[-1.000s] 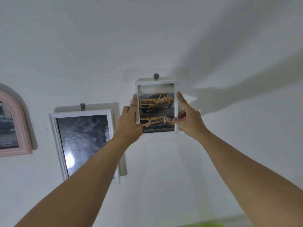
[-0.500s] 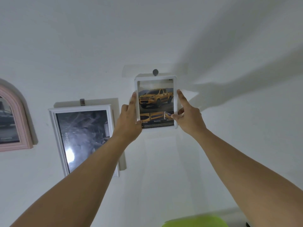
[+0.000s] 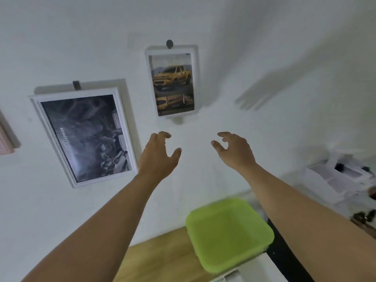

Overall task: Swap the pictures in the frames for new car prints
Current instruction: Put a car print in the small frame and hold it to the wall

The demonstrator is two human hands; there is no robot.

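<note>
A plain white wall (image 3: pixel 264 47) fills most of the view, seen from below at an angle. Near its upper middle, a small white frame (image 3: pixel 172 50) is hung from a dark round hook (image 3: pixel 169 43); a print of a yellow pickup truck (image 3: pixel 173 77) is shown inside it, with smaller yellow truck panels beneath. To the left and lower, a larger white frame (image 3: pixel 50 139) with a dark grey picture (image 3: pixel 85 137) is hung tilted from a dark clip (image 3: pixel 76 85). The edge of a pink frame (image 3: pixel 5 143) is seen at far left. Two bare forearms are raised toward the wall. The left hand (image 3: pixel 156 157) and right hand (image 3: pixel 236 151) are held below the small frame, apart from it, each empty with fingers (image 3: pixel 162 134) loosely curled and spread. Below them, a lime green bin (image 3: pixel 230 233) is seen beside a wooden tabletop (image 3: pixel 158 259). White blurred items (image 3: pixel 341 176) are seen at right.
</note>
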